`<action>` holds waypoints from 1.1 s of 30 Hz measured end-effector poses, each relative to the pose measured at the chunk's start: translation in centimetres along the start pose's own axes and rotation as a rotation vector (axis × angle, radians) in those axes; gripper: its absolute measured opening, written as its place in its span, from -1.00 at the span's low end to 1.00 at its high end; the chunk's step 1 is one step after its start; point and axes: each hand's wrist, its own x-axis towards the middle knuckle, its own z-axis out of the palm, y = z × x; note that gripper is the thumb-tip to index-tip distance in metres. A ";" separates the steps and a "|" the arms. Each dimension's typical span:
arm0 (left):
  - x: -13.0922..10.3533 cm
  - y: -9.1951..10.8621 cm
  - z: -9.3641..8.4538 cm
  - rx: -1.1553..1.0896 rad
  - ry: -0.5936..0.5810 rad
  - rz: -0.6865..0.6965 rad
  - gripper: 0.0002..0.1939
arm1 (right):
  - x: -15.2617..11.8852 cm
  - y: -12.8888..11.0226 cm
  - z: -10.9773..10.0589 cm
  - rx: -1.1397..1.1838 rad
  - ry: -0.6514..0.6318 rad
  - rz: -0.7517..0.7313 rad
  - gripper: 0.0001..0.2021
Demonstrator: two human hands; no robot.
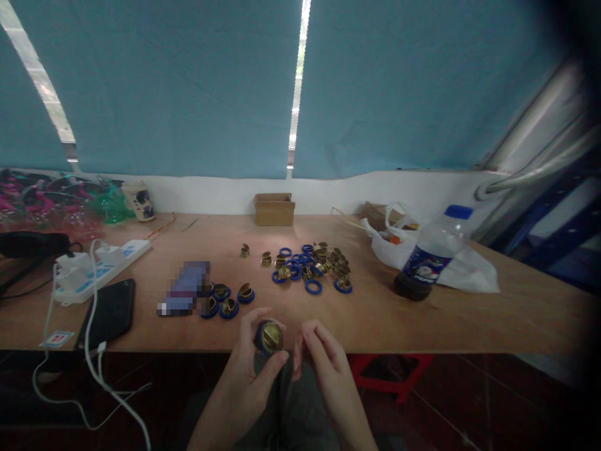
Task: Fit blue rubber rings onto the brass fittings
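Note:
My left hand (251, 363) is closed round a round brass fitting (272, 337) with a blue ring about it, held just above the table's front edge. My right hand (319, 354) is close beside it on the right, fingers bent and drawn together; whether anything is between them is hidden. Beyond my hands lies a loose pile of brass fittings (335, 260) and blue rings (313, 287). Left of that pile, several brass fittings seated in blue rings (229, 307) form a small group. A few bare brass fittings (266, 259) stand apart behind it.
A phone (188, 288), a black tablet-like device (110, 313) and a power strip (103, 269) with white cables lie left. A small cardboard box (275, 210) stands at the back. To the right are a dark drink bottle (429, 257) and a white plastic bag (474, 272).

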 end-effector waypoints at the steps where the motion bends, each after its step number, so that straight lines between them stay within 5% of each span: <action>1: 0.1 0.0 0.0 -0.012 -0.010 -0.004 -0.55 | 0.0 0.1 -0.1 0.057 0.003 0.019 -0.64; 7: 0.6 0.2 0.1 0.017 0.012 0.118 -0.49 | -0.5 0.1 -0.2 0.286 -0.005 0.062 -0.70; 25: 0.0 1.2 -0.3 -0.019 -0.053 0.300 -0.43 | -1.1 0.0 -1.4 0.215 -0.278 0.060 -0.66; 33: 0.2 1.5 -0.6 0.024 -0.075 0.388 -0.40 | -1.3 -0.3 -1.1 0.249 -0.289 0.064 -0.71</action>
